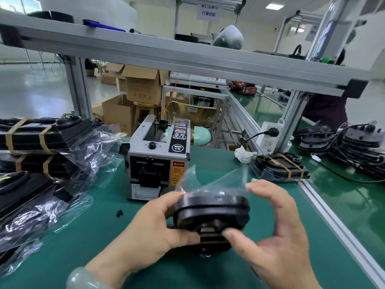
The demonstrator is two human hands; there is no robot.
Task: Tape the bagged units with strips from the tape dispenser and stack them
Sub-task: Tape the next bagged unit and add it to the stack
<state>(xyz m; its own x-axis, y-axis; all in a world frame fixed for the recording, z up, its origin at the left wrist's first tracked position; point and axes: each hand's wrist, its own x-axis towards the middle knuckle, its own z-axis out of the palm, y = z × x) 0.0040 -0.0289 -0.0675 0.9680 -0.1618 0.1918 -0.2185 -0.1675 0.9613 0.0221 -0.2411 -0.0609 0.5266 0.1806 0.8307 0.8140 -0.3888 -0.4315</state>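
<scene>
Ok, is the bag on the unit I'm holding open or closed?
Open: the clear bag flares upward, loose and unfolded, beyond the black unit.

**Readable text: one machine, one overhead sign**

The tape dispenser (154, 163), just off centre toward 8 o'clock, bore an orange label (178, 173) at the 3 o'clock edge of its front face, headed "CAUTION"; the smaller print below was too fine to read. On its black control panel (180, 136), a round mark (177, 148) at 6 o'clock read "SEMI" over "切割". At 12 o'clock a hanging sign (209, 11) read "灯罩组装" on its lower line; its upper line was blurred.
</scene>
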